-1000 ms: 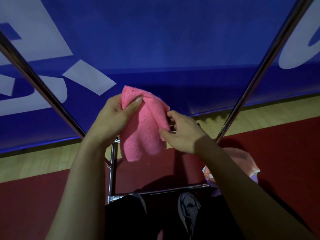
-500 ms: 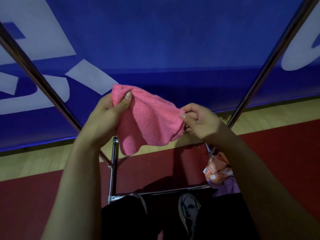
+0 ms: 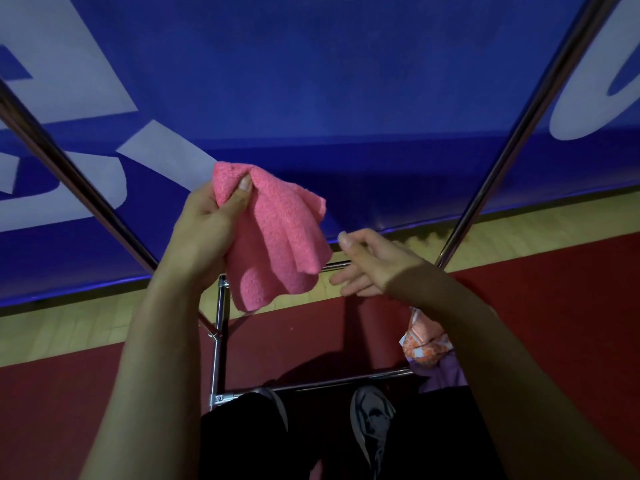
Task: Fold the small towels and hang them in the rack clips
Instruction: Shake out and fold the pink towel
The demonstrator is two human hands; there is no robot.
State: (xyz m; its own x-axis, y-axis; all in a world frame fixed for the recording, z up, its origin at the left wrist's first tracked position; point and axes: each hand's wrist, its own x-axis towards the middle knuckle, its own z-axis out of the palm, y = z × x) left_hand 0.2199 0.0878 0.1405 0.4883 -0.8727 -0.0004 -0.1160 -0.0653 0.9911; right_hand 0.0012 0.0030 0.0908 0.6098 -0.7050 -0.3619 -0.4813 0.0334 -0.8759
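Observation:
A small pink towel (image 3: 277, 244) hangs bunched in the air in front of me. My left hand (image 3: 204, 233) pinches its top corner between thumb and fingers. My right hand (image 3: 370, 265) is just to the right of the towel, apart from it, with fingers loosely extended and holding nothing. Two metal poles of the rack slant up at the left (image 3: 69, 178) and at the right (image 3: 512, 140). No rack clips are visible.
The rack's lower frame bars (image 3: 218, 348) stand on the red floor below my hands. A heap of orange and purple cloth (image 3: 429, 348) lies by the frame at the right. A blue banner (image 3: 346, 81) fills the background. My shoes (image 3: 370, 417) show at the bottom.
My right hand let go of the towel's right edge and dropped away. The towel, which was stretched between both hands, now hangs from my left hand alone.

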